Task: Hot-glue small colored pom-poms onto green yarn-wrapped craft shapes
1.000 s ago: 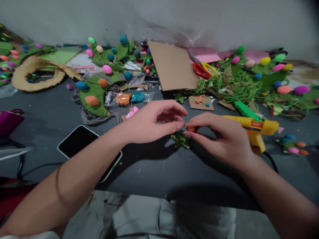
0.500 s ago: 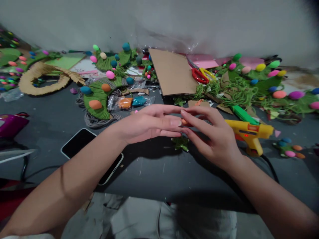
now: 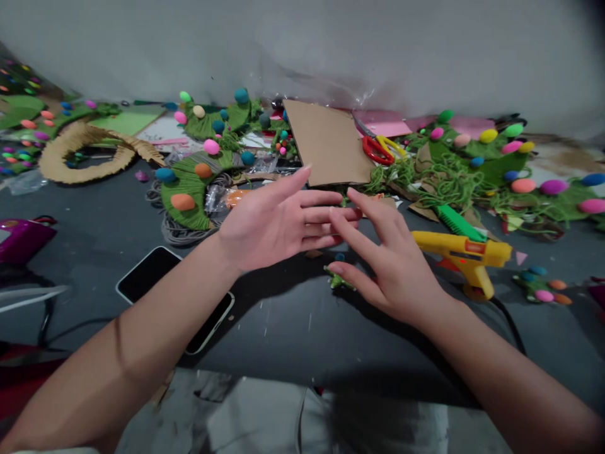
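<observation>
My left hand is held palm up above the table, its fingers stretched out and nothing visible on the palm. Over its fingertips lie the fingers of my right hand, spread apart and palm down. A small green star-shaped piece with a blue ball rests on the table beneath my right hand, which partly covers it. Right of that hand lies a yellow glue gun with a lit red light. Under my left forearm is a phone, and behind my left hand sits a green yarn-wrapped piece with colored balls.
On the dark table, a cardboard sheet leans at the back beside red-handled scissors. Green yarn scraps lie to the right. A tan ring and a purple device are on the left.
My left hand has opened out, thumb raised and palm showing. The fingers of my right hand have spread, and its thumb has moved down over the green star piece. The orange bit between my fingertips no longer shows.
</observation>
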`<state>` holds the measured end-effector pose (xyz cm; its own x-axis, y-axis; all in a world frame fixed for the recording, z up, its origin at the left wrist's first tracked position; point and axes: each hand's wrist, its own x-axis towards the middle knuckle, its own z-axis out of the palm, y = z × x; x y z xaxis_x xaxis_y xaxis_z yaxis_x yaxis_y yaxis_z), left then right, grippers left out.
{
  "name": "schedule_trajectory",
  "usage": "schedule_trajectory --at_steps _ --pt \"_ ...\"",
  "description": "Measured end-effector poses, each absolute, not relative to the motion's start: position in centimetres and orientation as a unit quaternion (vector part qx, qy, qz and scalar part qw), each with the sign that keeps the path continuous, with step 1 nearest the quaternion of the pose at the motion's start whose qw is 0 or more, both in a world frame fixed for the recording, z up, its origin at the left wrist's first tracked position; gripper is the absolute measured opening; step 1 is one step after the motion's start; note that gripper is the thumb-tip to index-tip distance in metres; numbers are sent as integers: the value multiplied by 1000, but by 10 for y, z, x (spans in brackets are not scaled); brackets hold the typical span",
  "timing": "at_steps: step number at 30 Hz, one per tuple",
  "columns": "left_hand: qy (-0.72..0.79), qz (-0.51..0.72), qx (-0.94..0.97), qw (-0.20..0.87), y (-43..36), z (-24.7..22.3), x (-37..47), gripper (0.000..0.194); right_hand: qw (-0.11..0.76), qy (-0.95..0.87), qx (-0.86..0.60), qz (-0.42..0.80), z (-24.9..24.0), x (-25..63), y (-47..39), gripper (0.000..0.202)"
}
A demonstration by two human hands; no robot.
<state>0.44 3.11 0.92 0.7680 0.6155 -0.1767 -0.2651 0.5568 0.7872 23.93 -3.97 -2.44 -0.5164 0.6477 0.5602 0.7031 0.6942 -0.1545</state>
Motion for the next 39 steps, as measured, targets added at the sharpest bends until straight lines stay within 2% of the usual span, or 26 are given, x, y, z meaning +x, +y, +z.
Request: schedule_trajectory --at_steps 16,20,25,27,35,39 --pt "241 283 415 830 33 16 2 61 276 -872 -402 -33 -22 243 -39 68" --pt "254 252 412 838 31 12 5 58 261 -881 -393 -30 -24 240 -40 71" --pt "263 261 403 837 27 8 9 28 262 -867 -423 -35 -27 246 -36 76" --pt "268 265 413 829 26 7 10 22 262 -866 -424 -33 -26 247 -35 76" --pt "322 279 477 768 28 7 12 18 323 -855 -406 -20 -20 250 -39 72" --pt "349 287 523 723 27 7 13 32 353 -846 -399 -5 -7 257 -39 65"
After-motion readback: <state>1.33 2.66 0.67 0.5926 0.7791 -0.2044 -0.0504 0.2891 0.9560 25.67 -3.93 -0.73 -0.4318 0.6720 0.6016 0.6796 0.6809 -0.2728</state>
